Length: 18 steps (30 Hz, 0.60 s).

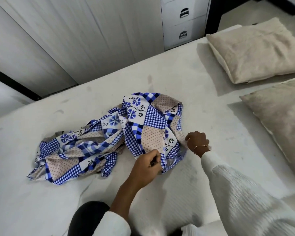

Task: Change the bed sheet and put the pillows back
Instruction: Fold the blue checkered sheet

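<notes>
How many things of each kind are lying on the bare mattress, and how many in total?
Pillows: 2, one far and one near, both beige.
Patterned bed sheets: 1, crumpled, blue and beige, gripped by the left hand and the right hand.
Total: 3

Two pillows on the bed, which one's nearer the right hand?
The lower pillow, at the frame's right edge. It lies closer to the right hand than the upper pillow near the drawers.
</notes>
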Each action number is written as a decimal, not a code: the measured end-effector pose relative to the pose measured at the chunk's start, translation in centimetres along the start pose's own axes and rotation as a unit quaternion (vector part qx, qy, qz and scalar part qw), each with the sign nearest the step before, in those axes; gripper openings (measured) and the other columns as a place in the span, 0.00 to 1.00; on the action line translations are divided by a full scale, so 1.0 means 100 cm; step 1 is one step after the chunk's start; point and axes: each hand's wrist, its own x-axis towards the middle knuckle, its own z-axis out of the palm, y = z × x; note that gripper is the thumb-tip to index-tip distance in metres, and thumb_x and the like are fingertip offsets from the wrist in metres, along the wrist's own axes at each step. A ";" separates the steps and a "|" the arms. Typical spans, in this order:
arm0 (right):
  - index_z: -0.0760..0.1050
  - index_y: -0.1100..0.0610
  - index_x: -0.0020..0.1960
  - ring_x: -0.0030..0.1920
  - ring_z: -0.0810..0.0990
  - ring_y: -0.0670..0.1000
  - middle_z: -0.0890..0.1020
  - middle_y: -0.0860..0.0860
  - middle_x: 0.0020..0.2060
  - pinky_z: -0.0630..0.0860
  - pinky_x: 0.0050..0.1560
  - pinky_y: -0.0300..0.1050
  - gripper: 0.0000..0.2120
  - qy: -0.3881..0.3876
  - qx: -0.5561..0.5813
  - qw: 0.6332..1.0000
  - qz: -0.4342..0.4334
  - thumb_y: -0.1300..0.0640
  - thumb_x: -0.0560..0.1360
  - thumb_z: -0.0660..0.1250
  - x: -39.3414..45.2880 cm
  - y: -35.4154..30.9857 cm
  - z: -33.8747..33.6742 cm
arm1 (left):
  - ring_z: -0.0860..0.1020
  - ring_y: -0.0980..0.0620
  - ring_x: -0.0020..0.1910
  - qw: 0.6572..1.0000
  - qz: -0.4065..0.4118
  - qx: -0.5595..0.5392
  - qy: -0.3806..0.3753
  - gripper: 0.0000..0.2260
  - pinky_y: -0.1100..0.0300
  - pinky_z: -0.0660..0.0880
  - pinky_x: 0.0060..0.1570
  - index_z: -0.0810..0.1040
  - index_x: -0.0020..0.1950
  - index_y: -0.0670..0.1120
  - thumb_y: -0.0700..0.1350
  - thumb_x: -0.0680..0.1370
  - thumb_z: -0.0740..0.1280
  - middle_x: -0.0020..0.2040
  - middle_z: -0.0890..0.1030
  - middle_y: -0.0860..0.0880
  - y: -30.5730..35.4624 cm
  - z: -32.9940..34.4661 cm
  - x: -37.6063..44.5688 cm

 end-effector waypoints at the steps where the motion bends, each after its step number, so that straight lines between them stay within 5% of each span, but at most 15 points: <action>1: 0.79 0.50 0.55 0.64 0.68 0.60 0.76 0.55 0.59 0.67 0.60 0.52 0.15 0.010 0.026 1.000 0.009 0.61 0.75 0.59 0.009 -0.001 0.000 | 0.64 0.52 0.29 1.000 0.000 -0.015 0.016 0.06 0.57 0.63 0.31 0.65 0.35 0.50 0.39 0.68 0.59 0.30 0.67 0.48 -0.001 0.000 0.003; 5: 0.79 0.50 0.56 0.62 0.71 0.60 0.78 0.56 0.59 0.69 0.60 0.51 0.14 0.018 0.091 0.996 0.020 0.59 0.76 0.59 0.056 -0.007 0.012 | 0.72 0.54 0.32 0.990 0.006 0.007 0.144 0.05 0.57 0.73 0.34 0.68 0.37 0.50 0.40 0.70 0.60 0.34 0.72 0.48 -0.008 -0.004 0.029; 8: 0.79 0.49 0.57 0.62 0.71 0.60 0.77 0.59 0.57 0.68 0.60 0.49 0.13 0.028 0.102 0.994 0.014 0.57 0.77 0.59 0.092 -0.009 0.021 | 0.75 0.46 0.35 0.974 -0.015 -0.016 0.225 0.08 0.58 0.74 0.35 0.69 0.37 0.50 0.37 0.72 0.61 0.38 0.75 0.40 -0.016 -0.015 0.057; 10: 0.79 0.48 0.58 0.62 0.70 0.61 0.76 0.60 0.57 0.67 0.59 0.48 0.14 0.041 0.101 0.994 0.012 0.56 0.78 0.58 0.116 -0.010 0.024 | 0.74 0.50 0.33 0.963 -0.019 -0.025 0.267 0.12 0.64 0.73 0.33 0.70 0.37 0.49 0.33 0.74 0.61 0.38 0.76 0.39 -0.019 -0.022 0.076; 15: 0.77 0.49 0.61 0.64 0.66 0.61 0.72 0.61 0.62 0.66 0.60 0.50 0.17 0.058 0.081 0.995 -0.023 0.50 0.77 0.56 0.154 -0.019 0.024 | 0.72 0.62 0.27 0.953 -0.019 -0.043 0.299 0.14 0.73 0.68 0.28 0.72 0.36 0.47 0.29 0.75 0.59 0.36 0.75 0.46 -0.013 -0.034 0.111; 18: 0.76 0.51 0.62 0.67 0.62 0.61 0.64 0.57 0.69 0.66 0.63 0.54 0.14 0.083 0.052 0.994 -0.038 0.55 0.79 0.59 0.171 -0.028 0.021 | 0.72 0.62 0.26 0.952 -0.017 -0.048 0.301 0.11 0.74 0.67 0.26 0.73 0.39 0.42 0.29 0.76 0.59 0.38 0.75 0.44 -0.012 -0.039 0.125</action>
